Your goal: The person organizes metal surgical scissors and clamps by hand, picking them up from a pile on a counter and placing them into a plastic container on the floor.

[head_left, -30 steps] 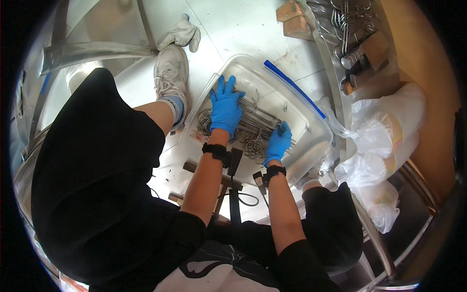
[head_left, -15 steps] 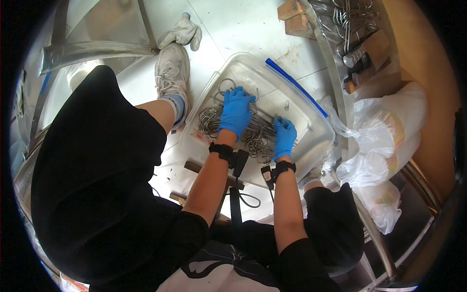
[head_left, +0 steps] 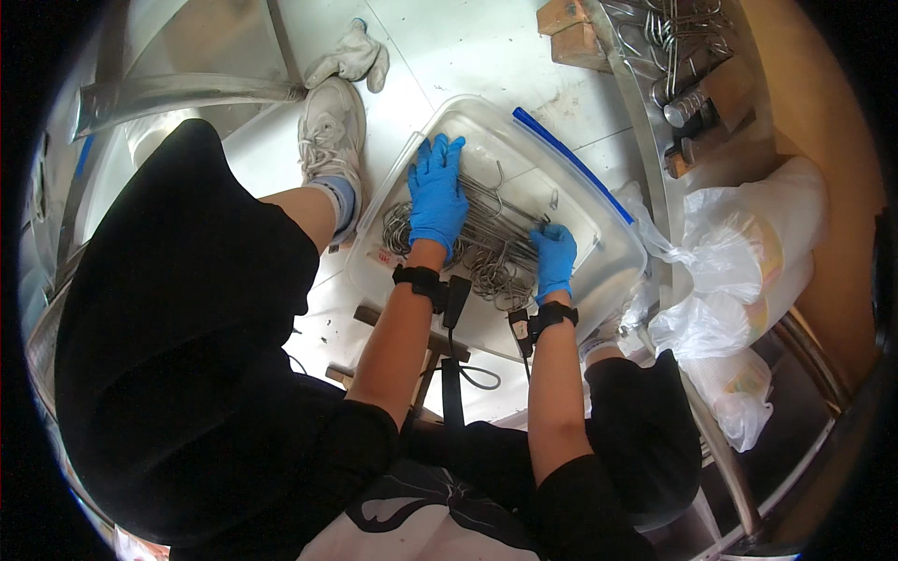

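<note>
The step in hand looks like steadying the rods (head_left: 498, 217) in the tub (head_left: 615, 271): the left hand (head_left: 437, 198) lies over one end, fingers straight and slightly spread; the right hand (head_left: 556, 257) curls at the other, whether pinching any I cannot tell. Moving them together would call for even support, clear of the loops (head_left: 494, 280)

A bin (head_left: 613, 294) sits at the centre of the frame, with a pile of rods (head_left: 500, 227) in it. 2 hands are inside: the left hand (head_left: 437, 192) over the pile's left part, the right hand (head_left: 555, 260) at its right end. Left of the bin is a shoe (head_left: 329, 131), a glove (head_left: 351, 58) just above it. In the upper right, a tray (head_left: 645, 131) holds hooks (head_left: 678, 37); bags (head_left: 725, 252) lie below them, right of the bin.
</note>
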`<state>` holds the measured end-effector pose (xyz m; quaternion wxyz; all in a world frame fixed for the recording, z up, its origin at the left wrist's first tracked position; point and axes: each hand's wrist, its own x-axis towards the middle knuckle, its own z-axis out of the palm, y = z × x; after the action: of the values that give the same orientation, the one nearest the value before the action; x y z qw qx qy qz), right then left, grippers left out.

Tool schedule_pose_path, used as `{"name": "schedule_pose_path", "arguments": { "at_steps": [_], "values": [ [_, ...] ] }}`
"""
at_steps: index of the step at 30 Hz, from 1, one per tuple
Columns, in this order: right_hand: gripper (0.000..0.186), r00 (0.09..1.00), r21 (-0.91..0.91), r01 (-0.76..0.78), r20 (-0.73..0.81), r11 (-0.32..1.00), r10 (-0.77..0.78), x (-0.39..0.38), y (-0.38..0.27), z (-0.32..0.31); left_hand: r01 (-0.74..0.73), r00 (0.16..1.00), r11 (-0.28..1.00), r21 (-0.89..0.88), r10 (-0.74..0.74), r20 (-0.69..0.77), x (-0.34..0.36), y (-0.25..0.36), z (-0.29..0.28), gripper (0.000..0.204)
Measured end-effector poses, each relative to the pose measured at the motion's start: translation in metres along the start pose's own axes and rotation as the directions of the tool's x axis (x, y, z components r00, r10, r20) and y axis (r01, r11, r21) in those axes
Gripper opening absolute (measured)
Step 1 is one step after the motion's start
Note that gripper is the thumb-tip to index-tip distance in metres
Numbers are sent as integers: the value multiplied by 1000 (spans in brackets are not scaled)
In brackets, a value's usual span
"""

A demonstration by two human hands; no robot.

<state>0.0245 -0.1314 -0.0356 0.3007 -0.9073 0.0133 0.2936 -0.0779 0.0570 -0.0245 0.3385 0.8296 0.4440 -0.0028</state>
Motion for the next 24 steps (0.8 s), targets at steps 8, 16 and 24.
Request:
{"name": "schedule_pose_path", "arguments": {
  "at_steps": [8,16,24],
  "values": [
    [20,989,421,-22,143,907,-42,7,2,-10,-30,994,951,-306,-2,-105,5,-13,-2,56],
    [19,984,444,-55,177,894,-27,10,4,-11,37,984,733,-679,-144,-102,6,-14,-7,54],
    [21,973,500,-160,225,851,50,13,8,-10,50,980,723,-689,-169,-107,11,-22,4,54]
  ]
}}
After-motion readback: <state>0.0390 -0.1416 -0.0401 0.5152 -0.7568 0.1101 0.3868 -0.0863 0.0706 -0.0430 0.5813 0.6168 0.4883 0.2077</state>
